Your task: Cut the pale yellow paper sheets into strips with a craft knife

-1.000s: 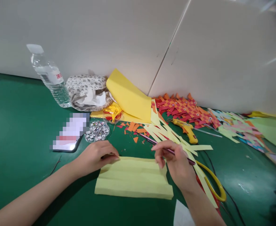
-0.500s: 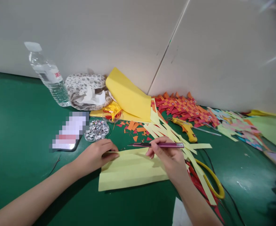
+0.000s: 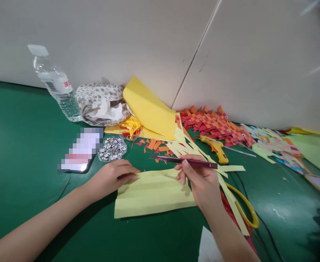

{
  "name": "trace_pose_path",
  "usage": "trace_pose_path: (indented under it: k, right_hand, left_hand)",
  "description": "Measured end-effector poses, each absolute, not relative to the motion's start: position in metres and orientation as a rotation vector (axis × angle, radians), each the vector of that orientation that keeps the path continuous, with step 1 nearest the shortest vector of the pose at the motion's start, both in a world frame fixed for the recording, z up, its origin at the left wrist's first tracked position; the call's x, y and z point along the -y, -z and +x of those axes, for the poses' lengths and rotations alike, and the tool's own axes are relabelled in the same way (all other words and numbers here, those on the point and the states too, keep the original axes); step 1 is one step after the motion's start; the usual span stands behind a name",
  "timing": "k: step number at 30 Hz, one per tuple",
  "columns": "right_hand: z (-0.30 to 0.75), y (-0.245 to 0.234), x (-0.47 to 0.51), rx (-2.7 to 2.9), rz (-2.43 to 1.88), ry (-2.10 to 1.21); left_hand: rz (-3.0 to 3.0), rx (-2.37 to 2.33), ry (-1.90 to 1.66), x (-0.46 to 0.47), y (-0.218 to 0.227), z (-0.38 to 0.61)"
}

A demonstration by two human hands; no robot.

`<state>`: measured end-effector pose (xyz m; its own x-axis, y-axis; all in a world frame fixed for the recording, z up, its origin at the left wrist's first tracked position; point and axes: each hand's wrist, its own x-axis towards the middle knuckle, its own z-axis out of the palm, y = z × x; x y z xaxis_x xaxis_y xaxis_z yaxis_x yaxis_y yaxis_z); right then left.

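Observation:
A pale yellow sheet of paper [image 3: 149,193], creased lengthwise, lies on the green table in front of me. My left hand [image 3: 119,176] is at its upper left corner, thumb and curled fingers closing on the edge. My right hand [image 3: 200,174] is over the sheet's right end, gripping a slim dark purple pen-like tool [image 3: 200,163]. The tool lies nearly level, its thin pointed tip aimed left beyond the paper's far edge. Whether that tip is a blade or a nib I cannot make out. Pale yellow paper strips [image 3: 233,169] lie beside my right hand.
Behind the sheet are orange paper scraps [image 3: 156,145], a dish of googly eyes [image 3: 112,149] and a phone [image 3: 85,145]. A water bottle [image 3: 58,85] stands back left. A yellow glue gun [image 3: 216,148], woven paper fish [image 3: 214,123] and yellow-handled scissors [image 3: 247,211] are rightward.
My right hand has lifted slightly from the paper and shifted right, carrying the purple tool. My left hand stays at the sheet's corner, its fingers slightly rearranged.

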<state>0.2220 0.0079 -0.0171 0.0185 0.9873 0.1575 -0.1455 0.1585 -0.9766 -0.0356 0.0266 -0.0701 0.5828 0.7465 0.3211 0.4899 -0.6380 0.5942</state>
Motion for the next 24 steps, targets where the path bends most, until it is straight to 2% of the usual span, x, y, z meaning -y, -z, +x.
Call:
trace_pose_path:
  k: [6, 15, 24]
  right_hand:
    - [0.223, 0.016, -0.006, 1.169, -0.98, -1.226]
    - [0.219, 0.015, -0.007, 1.161, -1.328, -1.152]
    - [0.21, 0.015, -0.004, 1.255, -1.403, -1.219]
  left_hand:
    - [2.347, -0.994, -0.775, -0.028, 0.07, -0.035]
    - [2.338, -1.01, -0.776, -0.028, 0.074, -0.036]
    - [2.352, -1.007, -0.745, -0.028, 0.071, -0.035]
